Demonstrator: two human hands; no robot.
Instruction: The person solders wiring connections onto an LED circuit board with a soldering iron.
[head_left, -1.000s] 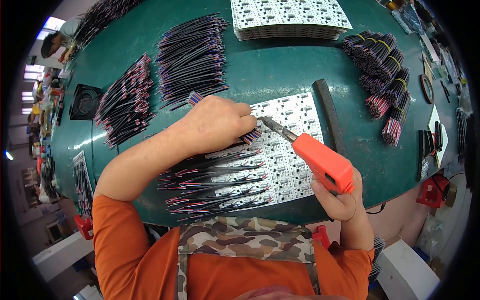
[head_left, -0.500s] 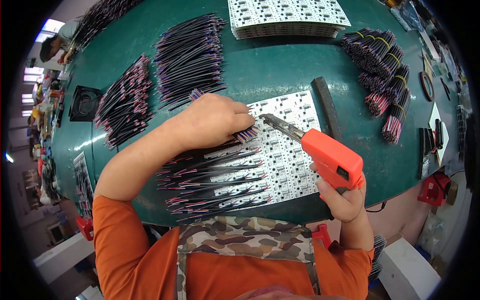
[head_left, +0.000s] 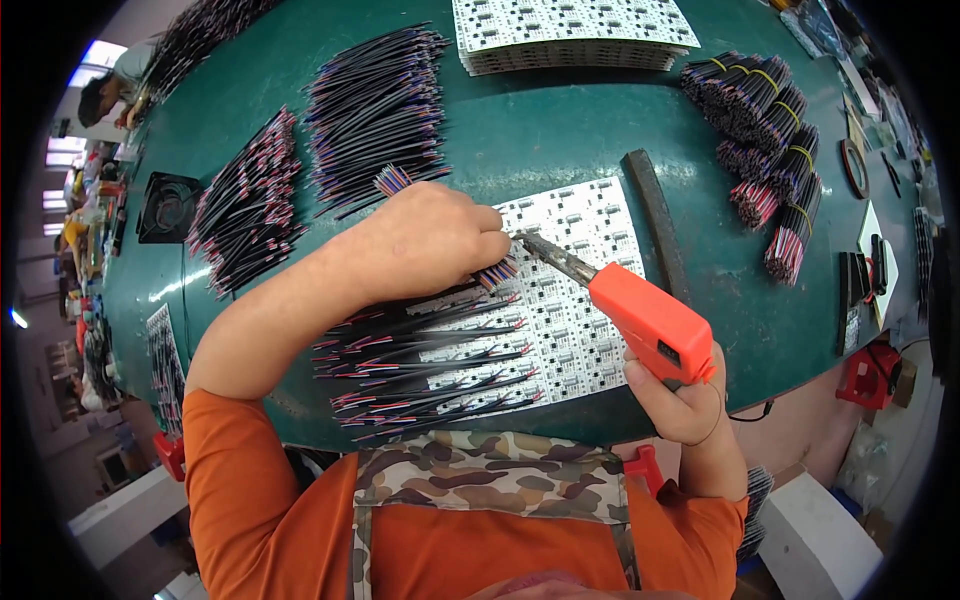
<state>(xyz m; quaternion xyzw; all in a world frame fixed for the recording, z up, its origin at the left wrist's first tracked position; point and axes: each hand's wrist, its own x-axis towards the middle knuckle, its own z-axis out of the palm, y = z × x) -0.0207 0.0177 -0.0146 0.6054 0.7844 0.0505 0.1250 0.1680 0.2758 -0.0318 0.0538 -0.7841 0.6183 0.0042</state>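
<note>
My left hand [head_left: 430,240] is closed around a bundle of thin black wires [head_left: 496,272]; coloured wire ends stick out on both sides of the fist. It rests over the far left part of a white circuit board panel [head_left: 585,310]. Gripped in my right hand [head_left: 690,405] is a red soldering gun [head_left: 652,325], its metal tip pointing left, right by my left fingertips over the panel. Whether the tip touches a wire or the board I cannot tell. Several rows of black wires [head_left: 470,385] with coloured ends lie across the panel's near left side.
Beyond the panel stands a stack of white circuit boards [head_left: 575,30]. Black wire piles [head_left: 375,115] lie at far left, tied wire bundles [head_left: 765,130] at far right. A dark bar [head_left: 657,220] lies beside the panel. A black fan [head_left: 168,208] stands left; another person [head_left: 105,95] sits beyond.
The soldering gun has shifted slightly left, with its tip now closer to my left fingertips. My left hand has turned slightly, still holding the wires.
</note>
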